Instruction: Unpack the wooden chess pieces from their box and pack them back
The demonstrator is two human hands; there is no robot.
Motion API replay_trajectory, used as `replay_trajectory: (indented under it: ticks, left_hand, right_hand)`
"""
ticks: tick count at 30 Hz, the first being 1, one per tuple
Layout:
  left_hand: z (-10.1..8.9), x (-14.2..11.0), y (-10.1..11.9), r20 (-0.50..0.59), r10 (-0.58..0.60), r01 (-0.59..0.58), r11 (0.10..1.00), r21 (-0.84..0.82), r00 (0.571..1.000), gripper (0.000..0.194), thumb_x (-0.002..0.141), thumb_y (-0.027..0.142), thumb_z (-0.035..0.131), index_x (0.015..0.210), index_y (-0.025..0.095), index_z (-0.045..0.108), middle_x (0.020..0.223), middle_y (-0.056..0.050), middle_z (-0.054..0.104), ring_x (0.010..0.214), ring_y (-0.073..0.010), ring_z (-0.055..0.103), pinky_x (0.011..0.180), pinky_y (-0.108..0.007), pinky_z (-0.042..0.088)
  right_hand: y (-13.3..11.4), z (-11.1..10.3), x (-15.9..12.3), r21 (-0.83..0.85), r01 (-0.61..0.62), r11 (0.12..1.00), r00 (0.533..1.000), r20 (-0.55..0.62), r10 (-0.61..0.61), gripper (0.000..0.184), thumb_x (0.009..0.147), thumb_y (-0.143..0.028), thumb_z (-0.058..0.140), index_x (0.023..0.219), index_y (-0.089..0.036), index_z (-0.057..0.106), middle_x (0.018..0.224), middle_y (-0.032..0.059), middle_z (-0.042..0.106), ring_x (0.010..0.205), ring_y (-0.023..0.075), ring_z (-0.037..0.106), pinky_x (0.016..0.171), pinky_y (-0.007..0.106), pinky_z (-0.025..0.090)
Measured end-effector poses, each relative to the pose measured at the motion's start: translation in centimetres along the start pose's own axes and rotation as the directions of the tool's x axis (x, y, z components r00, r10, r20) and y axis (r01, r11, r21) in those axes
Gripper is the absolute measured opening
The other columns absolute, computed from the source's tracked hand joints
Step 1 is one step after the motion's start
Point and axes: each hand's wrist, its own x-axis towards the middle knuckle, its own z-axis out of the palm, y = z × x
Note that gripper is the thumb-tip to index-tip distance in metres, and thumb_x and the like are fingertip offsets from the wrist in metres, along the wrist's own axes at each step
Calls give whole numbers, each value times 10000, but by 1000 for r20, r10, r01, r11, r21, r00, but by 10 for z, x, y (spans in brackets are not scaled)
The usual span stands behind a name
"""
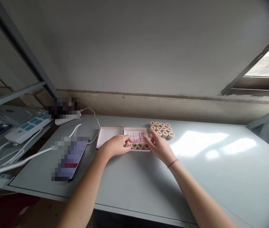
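An open white box point(137, 150) stands on the desk, with a row of round wooden Chinese chess pieces point(140, 146) along its near side and a folded paper with red lines point(135, 137) behind them. At the box's near left corner, my left hand point(116, 145) has its thumb and fingers closed around a chess piece at the row's left end. My right hand point(160, 147) is at the box's right edge, its thumb over the rim and forefinger apart from it. Beside it, more chess pieces point(164, 129) stand grouped in rows, some with red characters, some with black.
Left of the box lies its open lid point(110, 134). A phone point(74, 161) with a white cable lies farther left on the grey desk point(129, 186). A power strip point(30, 126) and several cables are at the far left, near a metal frame. The wall runs behind.
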Motion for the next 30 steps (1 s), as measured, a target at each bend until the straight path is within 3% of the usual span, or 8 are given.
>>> replay_trajectory:
  ticks: [3,6,9,16,19,22,26,30]
  left_hand:
    - [-1,1,2,-124,96,-100,995,-27,988,204,817,329,504,974,245,603,956,-7,664,790,-168,616,668,-245,437]
    - [5,4,11,-297,198,-236,967,-99,934,191,863,314,487,1003,237,591,1011,-15,650,885,-165,608,760,-256,455]
    - [15,7,22,-385,193,-295,928,-226,902,194,882,322,496,1028,233,586,990,-15,661,874,-155,604,772,-258,475]
    - [30,12,31,-326,-4,-204,772,-602,945,284,855,431,552,1031,211,589,993,-33,673,846,-147,631,708,-241,526]
    - [34,16,28,-380,-70,-238,673,-701,922,252,830,394,591,976,189,580,1090,-70,660,939,-160,631,771,-257,530]
    - [37,22,22,-460,-160,-290,588,-755,874,229,815,349,606,956,177,553,1105,-90,657,904,-149,641,796,-283,531]
    - [39,29,15,-506,-216,-315,565,-762,835,200,803,286,602,970,183,562,1097,-81,652,882,-141,653,820,-295,531]
    - [41,29,17,-464,-251,-264,560,-785,850,255,771,196,607,1025,191,581,1151,-72,634,944,-150,660,845,-279,533]
  right_hand:
    - [-6,-1,-3,-22,130,991,988,-85,-132,382,900,-487,380,1067,-190,553,631,-3,579,514,141,509,519,244,364]
    - [-12,2,-8,-21,313,949,946,-86,-314,320,861,-368,476,1126,-192,518,807,26,626,545,118,516,530,233,388]
    - [-15,6,-11,-25,381,924,913,-145,-381,305,834,-297,502,1123,-196,506,853,34,640,551,108,530,510,220,387]
    - [-20,4,-12,-108,331,937,904,-250,-348,222,858,-306,449,1000,-193,577,830,59,659,608,124,562,552,227,400]
    - [-18,-9,-9,-122,293,948,905,-285,-316,222,831,-346,466,928,-193,594,760,47,650,585,121,547,560,229,398]
    - [-6,-33,-5,-119,144,982,920,-348,-177,192,785,-379,503,810,-206,583,675,26,624,562,127,526,549,237,386]
    - [17,-56,-3,-161,-52,986,992,-124,32,160,740,-371,530,678,-226,562,599,-1,587,521,131,484,489,239,333]
    - [25,-46,-2,-214,-50,975,989,127,78,180,769,-368,521,726,-218,610,737,22,659,604,144,544,525,241,356]
